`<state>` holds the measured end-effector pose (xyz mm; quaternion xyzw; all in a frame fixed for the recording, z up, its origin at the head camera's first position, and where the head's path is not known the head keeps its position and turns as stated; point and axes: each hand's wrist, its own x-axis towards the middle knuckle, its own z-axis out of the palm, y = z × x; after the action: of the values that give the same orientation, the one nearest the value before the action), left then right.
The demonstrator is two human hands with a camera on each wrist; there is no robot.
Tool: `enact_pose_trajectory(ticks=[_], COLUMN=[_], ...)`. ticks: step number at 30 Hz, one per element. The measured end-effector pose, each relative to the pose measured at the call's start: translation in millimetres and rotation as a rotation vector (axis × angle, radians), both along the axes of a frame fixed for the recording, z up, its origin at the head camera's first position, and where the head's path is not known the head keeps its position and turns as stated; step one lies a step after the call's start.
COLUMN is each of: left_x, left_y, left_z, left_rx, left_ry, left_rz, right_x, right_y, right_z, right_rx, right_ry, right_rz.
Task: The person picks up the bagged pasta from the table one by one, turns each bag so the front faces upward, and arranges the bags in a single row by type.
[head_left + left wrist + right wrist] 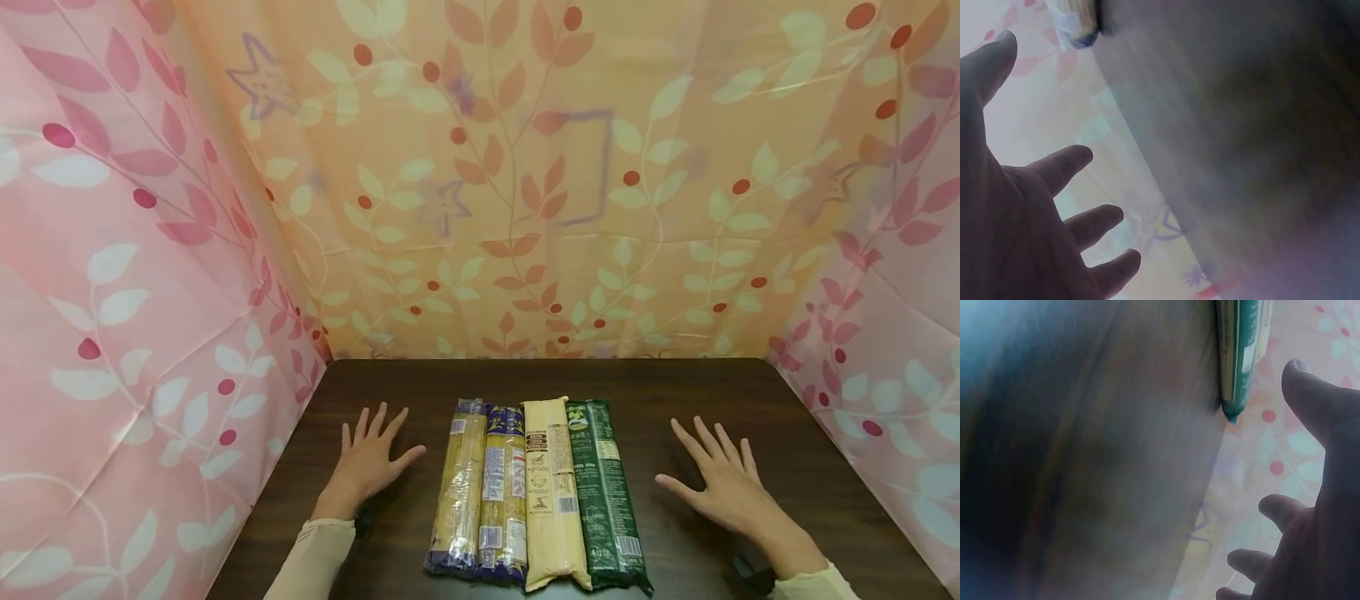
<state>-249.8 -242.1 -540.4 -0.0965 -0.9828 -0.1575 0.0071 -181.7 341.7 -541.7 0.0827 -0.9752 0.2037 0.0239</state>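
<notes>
Four long packs lie side by side in a row on the dark table. At the left is a clear pack of dry noodles (459, 483) with purple ends. Beside it lies a purple-and-clear noodle pack (504, 492), then a cream pack (557, 492) with brown print, then a dark green pack (609, 500). My left hand (367, 467) is spread left of the row, touching none of the packs. On the other side my right hand (727, 492) is spread too, apart from the green pack. Both wrist views show bare, separated fingers holding nothing.
The dark wood table (652, 392) has rounded far corners. Patterned cloth walls stand around it: an orange one (480, 275) behind, a pink one (172, 333) at the left and another pink one (900, 333) at the right.
</notes>
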Motion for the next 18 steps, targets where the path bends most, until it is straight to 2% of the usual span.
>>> enact_pose_trajectory(ticks=[9, 18], left_x=[-6.5, -12.7], left_y=[22.3, 52.0], left_z=[5.9, 9.6], left_rx=[0.005, 0.008], left_ry=[-0.013, 0.032], left_rz=[-0.048, -0.123], right_x=[8.1, 19.1], right_y=[-17.4, -33.3], right_z=[-3.8, -6.6], right_rx=[-0.023, -0.03], right_ry=[0.029, 0.062], right_rz=[0.035, 0.068])
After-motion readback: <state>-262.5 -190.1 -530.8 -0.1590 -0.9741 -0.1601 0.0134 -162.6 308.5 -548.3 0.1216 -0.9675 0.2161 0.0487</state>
